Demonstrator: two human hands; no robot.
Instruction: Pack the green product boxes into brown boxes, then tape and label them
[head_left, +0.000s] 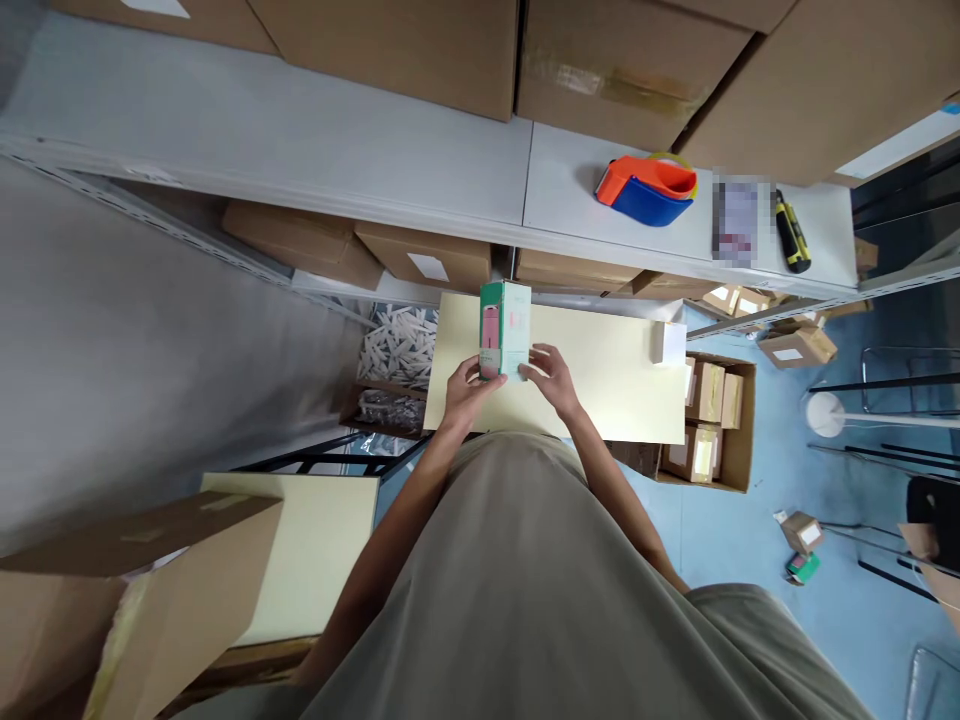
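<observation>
A: Left hand (466, 393): state?
B: Closed on the green box (514, 330), thumb along its lower edge, fingers at its left side.
A: Right hand (553, 380)?
B: At the box's lower right corner, thumb against it, other fingers loosely curved. Couldn't tell if it gripped or only touched.
A: Box position?
B: Between both hands, over the pale yellow table (600, 390), in front of the torso. Couldn't tell if its base touched the tabletop. Darker green side with a pink bottle picture on the left, pale mint side on the right.
A: Around it?
B: Small white box (669, 343) at the table's right end. Beyond that end, an open carton (739, 455) with smaller brown boxes (705, 392) inside. Off the left end, a pile of white pieces (399, 345).
A: Further out?
B: Grey shelf (337, 130) across the far side: orange-and-blue tape dispenser (646, 190), black-and-yellow cutter (793, 232), a blurred-out item (736, 220) between them. Big cartons (390, 50) stood behind. Lower left, another large carton (195, 590); blue floor (720, 560) to the right.
</observation>
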